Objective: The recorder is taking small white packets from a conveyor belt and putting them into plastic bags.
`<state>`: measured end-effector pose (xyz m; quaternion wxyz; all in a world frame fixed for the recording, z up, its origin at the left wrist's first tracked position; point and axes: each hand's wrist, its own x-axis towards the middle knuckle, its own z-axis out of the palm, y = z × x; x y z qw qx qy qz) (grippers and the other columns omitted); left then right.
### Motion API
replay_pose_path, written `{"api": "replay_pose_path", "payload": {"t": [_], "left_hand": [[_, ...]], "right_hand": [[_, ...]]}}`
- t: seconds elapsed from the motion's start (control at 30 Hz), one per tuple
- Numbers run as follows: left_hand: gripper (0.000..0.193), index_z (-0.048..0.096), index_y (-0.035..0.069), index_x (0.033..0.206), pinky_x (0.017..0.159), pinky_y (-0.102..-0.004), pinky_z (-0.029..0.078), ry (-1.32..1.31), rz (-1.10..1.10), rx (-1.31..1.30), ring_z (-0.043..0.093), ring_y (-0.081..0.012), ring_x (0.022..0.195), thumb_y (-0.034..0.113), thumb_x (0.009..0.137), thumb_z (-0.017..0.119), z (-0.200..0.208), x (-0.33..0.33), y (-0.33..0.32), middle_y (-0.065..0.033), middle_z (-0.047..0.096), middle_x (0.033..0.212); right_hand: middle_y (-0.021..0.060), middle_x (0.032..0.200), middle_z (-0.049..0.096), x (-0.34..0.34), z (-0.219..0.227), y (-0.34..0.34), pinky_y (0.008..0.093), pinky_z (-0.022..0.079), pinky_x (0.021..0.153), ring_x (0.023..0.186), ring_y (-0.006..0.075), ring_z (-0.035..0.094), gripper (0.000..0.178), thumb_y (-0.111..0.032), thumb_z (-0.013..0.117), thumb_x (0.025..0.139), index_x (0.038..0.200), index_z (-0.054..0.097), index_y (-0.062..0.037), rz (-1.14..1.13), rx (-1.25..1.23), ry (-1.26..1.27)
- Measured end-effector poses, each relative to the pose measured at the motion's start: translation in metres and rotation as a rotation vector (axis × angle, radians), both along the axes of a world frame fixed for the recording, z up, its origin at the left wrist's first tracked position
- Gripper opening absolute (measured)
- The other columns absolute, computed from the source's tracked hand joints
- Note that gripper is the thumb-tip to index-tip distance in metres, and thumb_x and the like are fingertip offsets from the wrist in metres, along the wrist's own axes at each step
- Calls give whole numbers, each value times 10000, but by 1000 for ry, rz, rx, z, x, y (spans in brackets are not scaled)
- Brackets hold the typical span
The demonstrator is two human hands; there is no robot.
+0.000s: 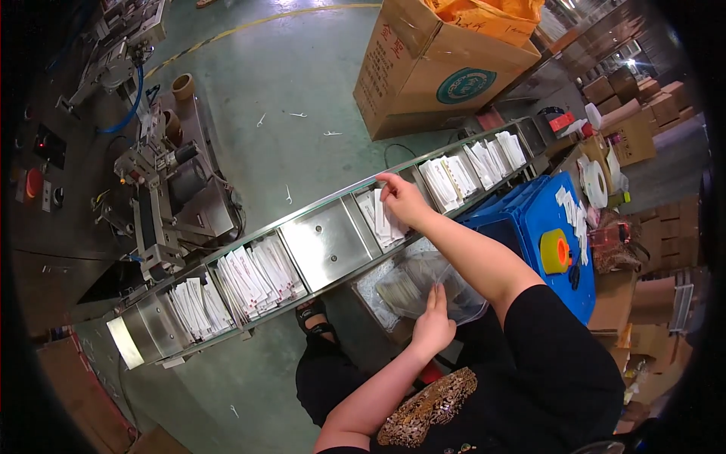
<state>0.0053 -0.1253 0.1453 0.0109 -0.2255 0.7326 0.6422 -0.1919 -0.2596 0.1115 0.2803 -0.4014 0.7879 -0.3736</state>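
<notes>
Your right hand point(404, 203) is over a compartment of the long stainless-steel conveyor trough point(306, 246), its fingers bent above the slim white paper packets point(392, 228) there; you can't tell whether they pinch one. Your left hand point(435, 329), fingers straight and pressed together, rests on a clear plastic container point(416, 284) on the near side of the trough; its thumb is hidden, so any grip is unclear.

More white packets stand in leaning rows in two compartments left of your right hand and two to its right. Between the filled ones, a compartment shows its bare steel floor. Pale contents show blurrily through the clear container, and you can't tell whether it is a bag or a tub.

To your right, a blue plastic crate point(529, 219) bears loose white strips point(576, 219), a yellow-and-orange tape roll point(554, 251) and a black-handled tool point(575, 277), hard to make out. Far off, a big brown cardboard box point(401, 60) holds orange bags point(491, 15), cut off by the top edge.
</notes>
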Motion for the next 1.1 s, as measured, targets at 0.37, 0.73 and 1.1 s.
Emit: {"api": "replay_pose_path", "payload": {"t": [0.37,0.73,1.1], "left_hand": [[772,133,-20,1373,897,-406,429,-42,-84,21,440,-408,1129,84,709,513,11,-3,-4,-264,210,1395],[753,153,-12,1367,794,-446,469,-55,-35,-5,539,-435,962,67,700,495,9,1,-7,-232,183,1416],[730,174,-26,1354,809,-439,466,-11,-30,-24,530,-424,994,70,707,497,5,3,-5,-231,184,1416]], "right_hand": [[179,1115,551,-19,2,32,306,407,912,1039,235,540,656,-125,647,729,1291,343,24,-30,252,-78],[175,1145,540,-6,8,10,350,455,860,1039,253,550,854,-238,761,673,1315,264,24,-322,270,-606],[80,1164,497,19,14,-3,417,453,839,1042,215,519,705,-248,722,726,1283,308,-123,-80,273,-881]]}}
